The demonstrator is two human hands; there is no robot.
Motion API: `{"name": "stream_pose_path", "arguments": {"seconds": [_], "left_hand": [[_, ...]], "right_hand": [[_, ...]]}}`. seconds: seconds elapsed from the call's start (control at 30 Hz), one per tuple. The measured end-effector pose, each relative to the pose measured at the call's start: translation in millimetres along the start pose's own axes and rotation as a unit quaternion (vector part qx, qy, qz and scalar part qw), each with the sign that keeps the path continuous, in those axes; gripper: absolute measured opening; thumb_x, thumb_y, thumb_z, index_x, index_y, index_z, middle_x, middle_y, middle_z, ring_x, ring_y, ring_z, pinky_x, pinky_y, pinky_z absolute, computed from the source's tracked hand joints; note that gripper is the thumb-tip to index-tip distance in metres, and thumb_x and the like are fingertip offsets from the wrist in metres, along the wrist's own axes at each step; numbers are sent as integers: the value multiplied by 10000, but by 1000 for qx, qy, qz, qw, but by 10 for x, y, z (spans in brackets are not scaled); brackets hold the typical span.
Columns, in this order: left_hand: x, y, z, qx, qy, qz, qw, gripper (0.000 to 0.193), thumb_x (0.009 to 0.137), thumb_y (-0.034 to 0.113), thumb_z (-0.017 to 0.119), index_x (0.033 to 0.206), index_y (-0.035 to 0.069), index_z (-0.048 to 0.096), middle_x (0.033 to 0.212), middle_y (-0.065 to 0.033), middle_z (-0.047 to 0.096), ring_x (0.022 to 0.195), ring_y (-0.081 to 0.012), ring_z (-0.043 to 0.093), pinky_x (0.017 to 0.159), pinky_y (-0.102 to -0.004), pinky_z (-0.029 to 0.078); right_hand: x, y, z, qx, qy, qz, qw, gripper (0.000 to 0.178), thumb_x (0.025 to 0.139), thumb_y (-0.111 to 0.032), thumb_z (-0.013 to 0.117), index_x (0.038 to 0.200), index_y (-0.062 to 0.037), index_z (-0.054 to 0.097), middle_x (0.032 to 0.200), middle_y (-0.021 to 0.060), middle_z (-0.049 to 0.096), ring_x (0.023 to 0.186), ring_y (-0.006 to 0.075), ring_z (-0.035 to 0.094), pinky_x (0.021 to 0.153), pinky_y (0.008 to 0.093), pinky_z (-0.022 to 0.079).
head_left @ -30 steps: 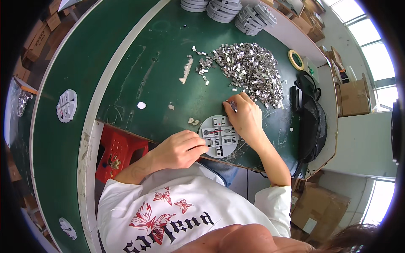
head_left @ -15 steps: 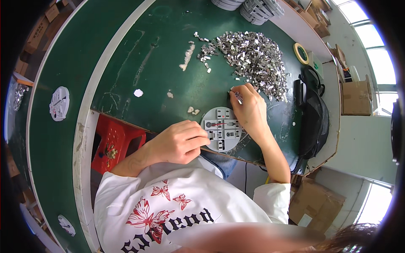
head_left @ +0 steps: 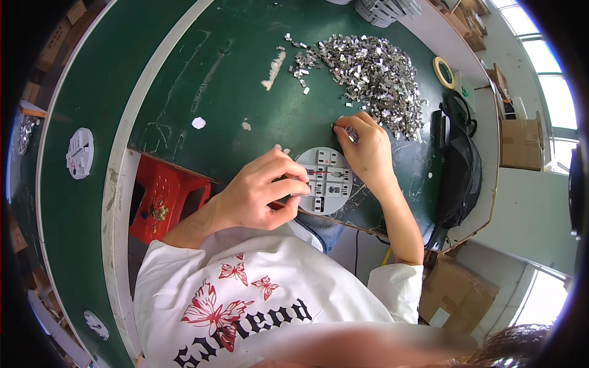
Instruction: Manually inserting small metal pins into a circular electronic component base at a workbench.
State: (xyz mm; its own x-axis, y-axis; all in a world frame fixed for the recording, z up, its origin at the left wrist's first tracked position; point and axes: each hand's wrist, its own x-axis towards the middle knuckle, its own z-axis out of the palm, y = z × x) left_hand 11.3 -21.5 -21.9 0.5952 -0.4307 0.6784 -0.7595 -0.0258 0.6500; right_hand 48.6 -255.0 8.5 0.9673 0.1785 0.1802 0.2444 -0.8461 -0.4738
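A round grey plastic plate (head_left: pixel 331 201) with raised rectangular slots and a thin red wire lies at the table's front edge. My left hand (head_left: pixel 261 190) is at its left rim, fingers curled and fingertips close together over the slots. What those fingertips pinch, if anything, is hidden. Just beyond the plate's upper right, my right hand (head_left: pixel 370 150) is closed around several small shiny metal pieces (head_left: pixel 351 134), partly visible between the curled fingers. Its thumb and forefinger come together near a small piece at the tips. A big heap of like metal pieces (head_left: pixel 377 76) lies farther back.
White putty-like scraps (head_left: pixel 273 70) dot the green table (head_left: pixel 184 80). Tape (head_left: pixel 443 72) and a black mesh bag (head_left: pixel 457 178) line the right side; stacked grey parts (head_left: pixel 383 11) stand at the back. A red stool (head_left: pixel 161 202) is at lower left.
My left hand has risen a little and moved right, farther over the plate, with its fingers more bent. The right hand stays near the same spot, still holding metal pieces.
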Motion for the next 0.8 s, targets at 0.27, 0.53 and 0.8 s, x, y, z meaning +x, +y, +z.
{"name": "stream_pose_path", "arguments": {"seconds": [0.27,0.53,0.8], "left_hand": [[91,56,76,10,16,-25,1000,223,714,-33,702,917,59,684,1003,-66,637,831,-236,576,662,-318,488],[165,55,263,51,12,-143,988,137,817,16,746,942,28,690,1030,-61,611,884,-228,574,717,-321,501],[164,33,247,25,-14,-152,988,154,833,5,735,979,29,696,1040,-65,617,912,-237,582,731,-336,503]], "right_hand": [[-25,-4,-44,14,53,-40,998,80,900,-56,679,941,8,655,820,104,679,592,198,618,562,314,488],[-170,-256,-431,372,-36,170,912,23,902,8,656,911,26,668,812,55,709,487,17,510,419,177,367],[-378,-223,-513,349,-102,208,908,144,888,18,696,1021,67,719,799,81,716,494,30,514,427,177,371]]}}
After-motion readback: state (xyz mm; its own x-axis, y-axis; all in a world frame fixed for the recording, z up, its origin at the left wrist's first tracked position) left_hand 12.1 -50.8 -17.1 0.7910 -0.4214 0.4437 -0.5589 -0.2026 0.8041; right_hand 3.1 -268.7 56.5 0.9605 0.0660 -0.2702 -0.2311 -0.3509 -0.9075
